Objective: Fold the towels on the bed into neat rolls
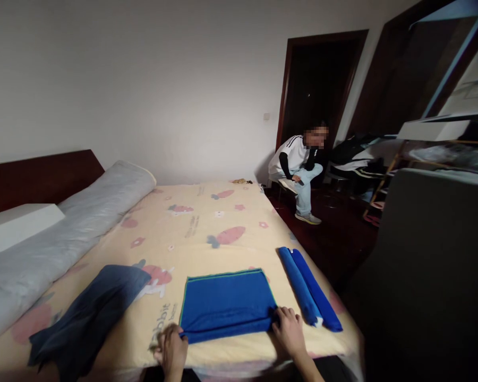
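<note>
A blue cloth (pixel 227 300) with a green edge lies flat on the bed (pixel 199 233), its near edge turned over in a narrow roll. At the near left corner, my left hand (pixel 172 347) has its fingers closed on the cloth. My right hand (pixel 289 329) grips the near right corner, fingers bent around it. Two rolled blue cloths (pixel 300 286) (pixel 317 292) lie side by side to the right of my right hand. On the left, a dark blue-grey cloth (pixel 91 313) lies crumpled.
A long grey roll of bedding (pixel 75 228) and a white box (pixel 22 225) lie by the headboard (pixel 43 175). A person (pixel 297 164) sits beyond the bed's right side. A dark panel (pixel 430 276) stands at the right, near a cluttered shelf (pixel 442 132).
</note>
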{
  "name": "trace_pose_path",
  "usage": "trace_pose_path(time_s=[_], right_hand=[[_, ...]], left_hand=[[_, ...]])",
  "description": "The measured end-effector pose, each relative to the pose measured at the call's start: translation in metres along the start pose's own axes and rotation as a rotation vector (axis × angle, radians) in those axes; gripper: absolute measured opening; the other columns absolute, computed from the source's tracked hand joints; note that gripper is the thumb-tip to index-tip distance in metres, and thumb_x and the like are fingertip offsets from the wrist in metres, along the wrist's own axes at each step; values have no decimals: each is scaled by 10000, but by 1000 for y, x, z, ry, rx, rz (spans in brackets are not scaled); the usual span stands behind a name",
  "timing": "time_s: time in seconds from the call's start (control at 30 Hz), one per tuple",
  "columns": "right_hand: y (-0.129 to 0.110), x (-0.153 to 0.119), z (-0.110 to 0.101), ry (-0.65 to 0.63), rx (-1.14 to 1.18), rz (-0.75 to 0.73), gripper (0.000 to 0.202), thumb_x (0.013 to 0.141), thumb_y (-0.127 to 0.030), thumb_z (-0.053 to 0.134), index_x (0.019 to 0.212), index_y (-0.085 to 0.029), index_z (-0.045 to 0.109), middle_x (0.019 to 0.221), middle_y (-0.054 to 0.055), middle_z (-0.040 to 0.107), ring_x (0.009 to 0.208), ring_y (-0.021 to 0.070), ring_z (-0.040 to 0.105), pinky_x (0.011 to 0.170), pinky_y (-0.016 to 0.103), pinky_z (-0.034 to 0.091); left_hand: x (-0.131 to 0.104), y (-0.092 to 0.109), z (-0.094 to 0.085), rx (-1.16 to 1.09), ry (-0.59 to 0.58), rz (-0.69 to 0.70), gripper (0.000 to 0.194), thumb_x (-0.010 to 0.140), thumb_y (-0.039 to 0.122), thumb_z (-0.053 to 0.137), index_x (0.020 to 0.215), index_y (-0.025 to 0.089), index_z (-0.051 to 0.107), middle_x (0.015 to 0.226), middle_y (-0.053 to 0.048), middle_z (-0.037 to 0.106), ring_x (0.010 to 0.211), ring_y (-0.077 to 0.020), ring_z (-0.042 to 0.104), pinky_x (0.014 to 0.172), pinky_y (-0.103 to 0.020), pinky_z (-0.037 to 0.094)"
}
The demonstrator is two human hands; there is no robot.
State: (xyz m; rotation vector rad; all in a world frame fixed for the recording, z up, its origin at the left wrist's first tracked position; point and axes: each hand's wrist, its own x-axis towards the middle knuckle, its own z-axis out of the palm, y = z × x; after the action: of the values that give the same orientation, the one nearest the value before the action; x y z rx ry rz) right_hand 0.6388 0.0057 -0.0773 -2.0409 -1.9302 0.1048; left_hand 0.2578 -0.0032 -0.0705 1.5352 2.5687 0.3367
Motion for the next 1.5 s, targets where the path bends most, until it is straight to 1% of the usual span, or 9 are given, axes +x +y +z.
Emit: trace_pose_path(time_s=[0.13, 0.37, 0.5, 0.77, 0.9, 1.0, 1.1, 1.33, 1.5], right_hand=[[-31, -7, 11, 83, -42, -84, 441, 695, -20, 455, 1044, -204, 652, 1097, 98, 646, 1050, 285, 541, 934, 427, 342], [-90, -21, 37, -18, 276, -325, 292, 792, -124, 492, 1006, -255, 642, 1024, 31, 649, 1004, 225, 544, 974, 398, 336], [-77, -15, 43, -14, 271, -355, 369, 828, -137, 475, 1134, -273, 630, 1103, 37, 648, 1031, 213, 555, 981, 394, 337], [-2, -6, 48, 198, 157, -198, 308, 915, -240, 434, 1137, -246, 648, 1129, 75, 666, 1052, 238, 587, 945, 413, 388], [-34, -11, 47, 172, 180, -257, 344, 931, -236, 413, 1196, -272, 630, 1208, 65, 662, 1144, 241, 568, 1008, 427, 357], [-79, -15, 46, 24, 252, -456, 388, 938, -246, 429, 1294, -308, 571, 1308, 40, 630, 1249, 228, 518, 1077, 420, 315], [-97, -15, 47, -87, 313, -565, 400, 976, -286, 399, 1353, -306, 529, 1325, 30, 628, 1215, 186, 557, 1072, 364, 349], [-8, -1, 55, 100, 151, -267, 452, 975, -480, 404, 1303, -240, 602, 1394, 87, 572, 1286, 265, 521, 1065, 444, 376], [6, 2, 57, 156, 104, -158, 395, 955, -342, 413, 1266, -223, 626, 1385, 102, 578, 1313, 295, 491, 1077, 516, 349]], left_hand=[[-23, 39, 1, 110, 26, 97, 384, 777, 71, 447, 1023, 251, 681, 1164, -80, 651, 1198, -291, 508, 962, -491, 368], [-62, 96, 39, -182, -62, 597, 438, 796, 42, 407, 1050, 279, 675, 1093, -19, 673, 1114, -184, 562, 999, -335, 375], [-51, 86, 54, -248, 16, 652, 397, 885, 105, 349, 1054, 272, 667, 1032, -21, 682, 1037, -170, 600, 928, -324, 432], [-8, 6, 65, -55, 391, 413, 313, 928, 329, 419, 1068, 243, 686, 1114, -67, 705, 1068, -238, 618, 938, -442, 421], [-24, 26, 82, -44, 498, 498, 320, 943, 316, 413, 1109, 250, 679, 1147, -69, 712, 1078, -226, 626, 918, -405, 447], [-41, 59, 97, -114, 422, 768, 351, 949, 279, 387, 1177, 248, 653, 1154, -57, 717, 1085, -192, 636, 922, -348, 485], [-42, 68, 102, -146, 325, 863, 376, 952, 283, 366, 1198, 229, 645, 1188, -66, 706, 1114, -189, 632, 944, -340, 499], [-1, -3, 68, -72, 294, 490, 356, 919, 396, 416, 1123, 261, 676, 1177, -56, 709, 1123, -222, 615, 940, -416, 460], [-8, 8, 57, 18, 441, 259, 359, 921, 238, 367, 1078, 243, 690, 1170, -78, 709, 1104, -244, 613, 932, -464, 416]])
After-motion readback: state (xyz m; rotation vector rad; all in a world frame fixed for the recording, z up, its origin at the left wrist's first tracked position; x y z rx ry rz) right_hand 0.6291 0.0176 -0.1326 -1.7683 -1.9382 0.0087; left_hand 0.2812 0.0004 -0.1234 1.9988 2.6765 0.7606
